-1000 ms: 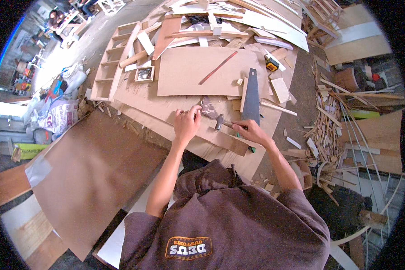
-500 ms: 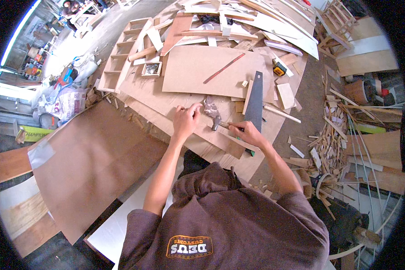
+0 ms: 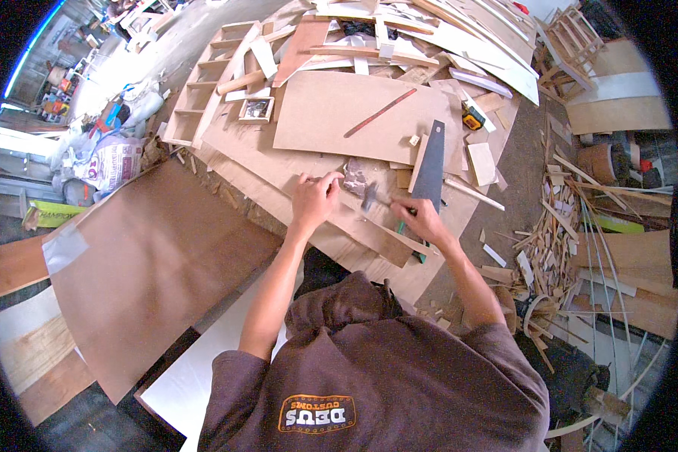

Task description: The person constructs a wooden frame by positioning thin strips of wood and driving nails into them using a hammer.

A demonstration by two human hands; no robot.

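Note:
My right hand (image 3: pixel 420 218) is closed around the handle of a hammer (image 3: pixel 371 198). The hammer's head is slightly blurred above a thin wooden strip (image 3: pixel 384 239) near the bench's front edge. At the strip's left end, my left hand (image 3: pixel 318 199) is closed with its fingers bent; a small nail cannot be made out. Just beyond the hammer lies a crumpled brownish packet (image 3: pixel 354 173). Right of it, a handsaw (image 3: pixel 431 162) lies with its dark blade pointing away; its green-edged handle is partly hidden beneath my right hand and forearm.
A flat board (image 3: pixel 331 113) with a red-brown stick (image 3: pixel 380 113) lies farther back. Around it are a small box of hardware (image 3: pixel 256 110), a yellow tape measure (image 3: pixel 473 117) and piled offcuts. A slotted wooden frame (image 3: pixel 200 87) stands left; a large brown sheet (image 3: pixel 158 271) lies nearer.
The hammer head has risen off the strip and shifted slightly right, with my right hand moving a little right. My left hand stays at the strip's end. The view has shifted slightly.

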